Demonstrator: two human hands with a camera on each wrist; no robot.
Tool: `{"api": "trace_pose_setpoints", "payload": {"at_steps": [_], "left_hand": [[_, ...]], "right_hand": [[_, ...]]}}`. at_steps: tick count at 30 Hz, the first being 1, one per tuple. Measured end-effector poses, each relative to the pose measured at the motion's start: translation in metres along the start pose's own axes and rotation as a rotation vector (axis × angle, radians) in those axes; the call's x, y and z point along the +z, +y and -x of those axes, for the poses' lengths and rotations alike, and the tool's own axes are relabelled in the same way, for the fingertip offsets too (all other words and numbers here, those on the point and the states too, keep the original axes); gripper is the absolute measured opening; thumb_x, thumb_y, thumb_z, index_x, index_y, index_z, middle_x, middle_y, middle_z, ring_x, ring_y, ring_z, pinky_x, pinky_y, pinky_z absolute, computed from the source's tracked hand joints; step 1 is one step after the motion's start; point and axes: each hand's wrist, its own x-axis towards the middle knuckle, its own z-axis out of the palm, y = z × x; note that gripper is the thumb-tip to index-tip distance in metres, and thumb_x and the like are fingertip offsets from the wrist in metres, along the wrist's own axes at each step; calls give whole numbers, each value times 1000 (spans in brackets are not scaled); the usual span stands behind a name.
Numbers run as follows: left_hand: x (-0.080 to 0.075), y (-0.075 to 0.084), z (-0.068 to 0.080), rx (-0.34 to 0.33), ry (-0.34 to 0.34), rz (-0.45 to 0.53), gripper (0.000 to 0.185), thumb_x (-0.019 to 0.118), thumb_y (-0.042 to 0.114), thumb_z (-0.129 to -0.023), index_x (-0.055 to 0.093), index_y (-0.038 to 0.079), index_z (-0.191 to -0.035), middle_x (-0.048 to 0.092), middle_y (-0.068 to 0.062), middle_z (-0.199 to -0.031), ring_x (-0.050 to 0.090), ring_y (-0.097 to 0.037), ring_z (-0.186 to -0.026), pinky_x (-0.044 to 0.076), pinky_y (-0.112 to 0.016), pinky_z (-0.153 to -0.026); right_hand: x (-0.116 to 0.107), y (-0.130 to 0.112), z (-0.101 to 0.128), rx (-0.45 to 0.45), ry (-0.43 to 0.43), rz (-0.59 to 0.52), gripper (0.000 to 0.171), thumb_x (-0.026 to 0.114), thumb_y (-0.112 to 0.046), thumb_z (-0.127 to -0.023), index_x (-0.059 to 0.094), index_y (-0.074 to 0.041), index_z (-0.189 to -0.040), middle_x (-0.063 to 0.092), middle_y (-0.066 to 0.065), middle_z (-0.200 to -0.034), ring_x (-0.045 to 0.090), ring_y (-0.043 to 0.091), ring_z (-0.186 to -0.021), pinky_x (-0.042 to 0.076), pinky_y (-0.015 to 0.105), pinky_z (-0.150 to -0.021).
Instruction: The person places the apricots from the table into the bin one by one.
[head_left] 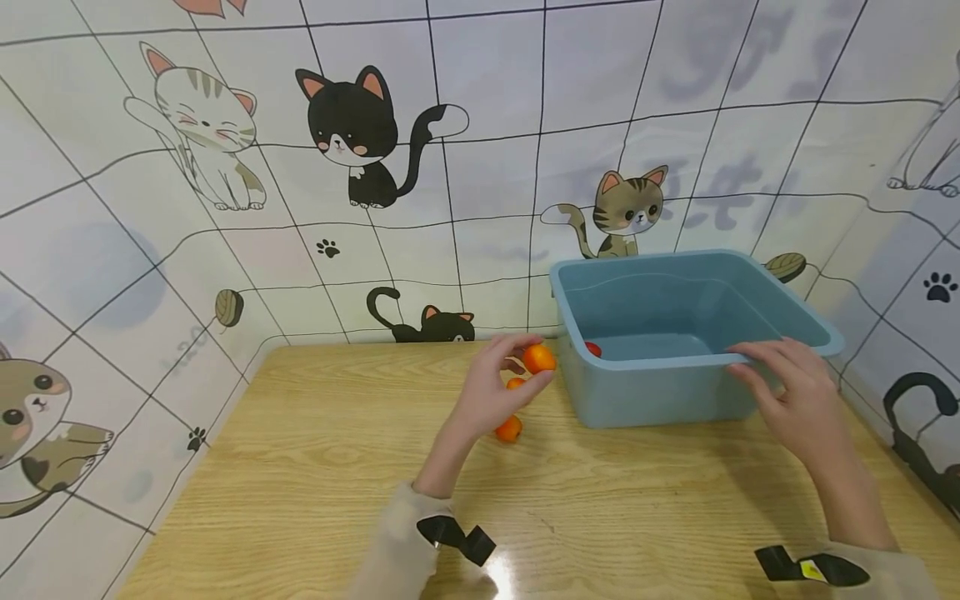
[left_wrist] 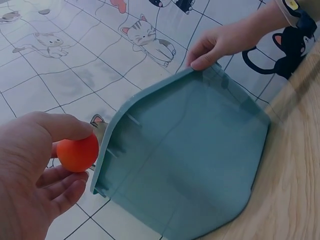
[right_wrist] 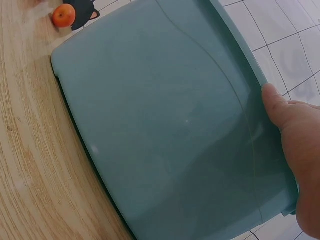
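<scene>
A small tangerine (head_left: 539, 359) is pinched between the thumb and fingers of my left hand (head_left: 491, 385), raised just left of the blue plastic bin (head_left: 660, 390). In the left wrist view the same tangerine (left_wrist: 78, 153) shows close to the bin's rim. My right hand (head_left: 798, 396) holds the bin's front rim near its right corner, thumb outside and fingers over the edge. Below my left hand, one tangerine (head_left: 508, 429) lies on the table, and another tangerine (head_left: 515, 383) behind it is partly hidden by the hand.
Inside the bin at its left end sits a small red round thing (head_left: 593, 349), mostly covered by the front wall. The wooden table (head_left: 337, 450) ends at a wall covering (head_left: 495, 167) printed with cats and grid lines.
</scene>
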Motion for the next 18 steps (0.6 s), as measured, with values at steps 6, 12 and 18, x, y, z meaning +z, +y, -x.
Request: {"api": "trace_pose_setpoints", "payload": {"at_steps": [6,12,18], "left_hand": [[12,4,-10,32,48,6,42,79,12,-89,65,6,-128,63,-7,-116,60,-18,-102,57,-35,-81],[23,13,-20,64,90,24,44,79,12,-88,65,3,-128,63,-8,-115,59,-18,-102,56,-33,-82],[33,19,-27,89,99,44,44,79,10,-88,65,3,-129,63,-10,-120,60,-19,-102,55,-44,-85]], "right_hand": [[-1,0,1,13,-12,4,23,76,-13,-89,73,-1,-108,69,17,-98,55,37,-98,30,44,-117],[-2,0,2,20,-13,5,23,75,-16,-91,73,-2,-109,69,18,-98,56,38,-99,30,45,-117],[-2,-1,-1,-6,-13,4,23,75,-15,-91,73,0,-108,69,17,-97,55,34,-94,31,28,-112]]}}
